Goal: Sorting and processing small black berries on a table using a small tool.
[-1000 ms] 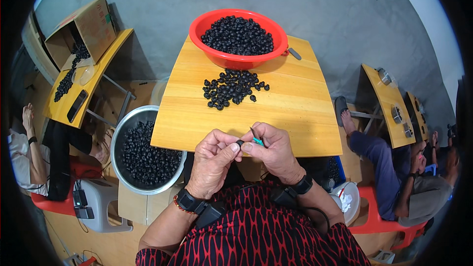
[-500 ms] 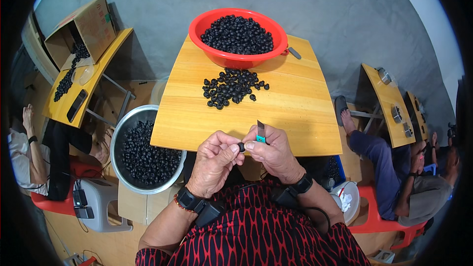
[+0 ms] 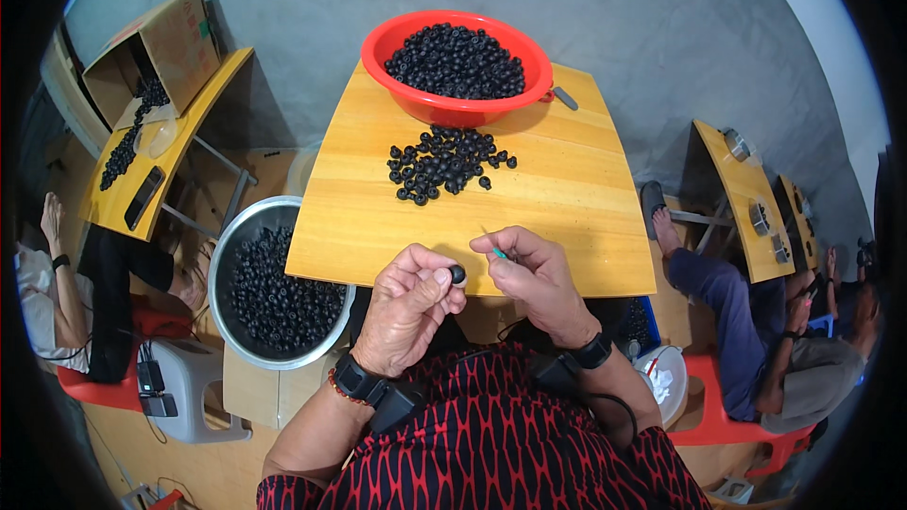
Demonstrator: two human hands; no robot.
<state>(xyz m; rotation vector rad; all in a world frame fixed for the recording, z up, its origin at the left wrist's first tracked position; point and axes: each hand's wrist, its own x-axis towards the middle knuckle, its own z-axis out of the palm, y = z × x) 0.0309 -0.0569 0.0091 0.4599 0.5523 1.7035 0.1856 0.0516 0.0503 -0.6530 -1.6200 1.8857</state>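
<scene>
My left hand [image 3: 406, 307] pinches a small round black rubber-like piece [image 3: 458, 275] between thumb and fingers, just past the near edge of the yellow wooden table [image 3: 567, 189]. Close to its right, my right hand [image 3: 539, 283] is closed around a small knife with a teal grip [image 3: 500, 252]; its blade is seen nearly edge-on. A gap separates the two hands. Beyond them lies a loose pile of similar black pieces [image 3: 439, 165]. Behind that stands a red plastic basin [image 3: 375, 66] heaped with more of them.
A metal basin [image 3: 219, 274] of black pieces stands left of the table. A grey object [image 3: 565, 98] lies beside the red basin. A white bucket [image 3: 674, 397] is at my right. People sit at side tables; the left one holds a cardboard box [image 3: 184, 42] and phone [image 3: 145, 198].
My hands have drawn apart, the right one moving rightward with the knife. The blade has turned from upright and broad to nearly edge-on. The black piece stays in my left hand.
</scene>
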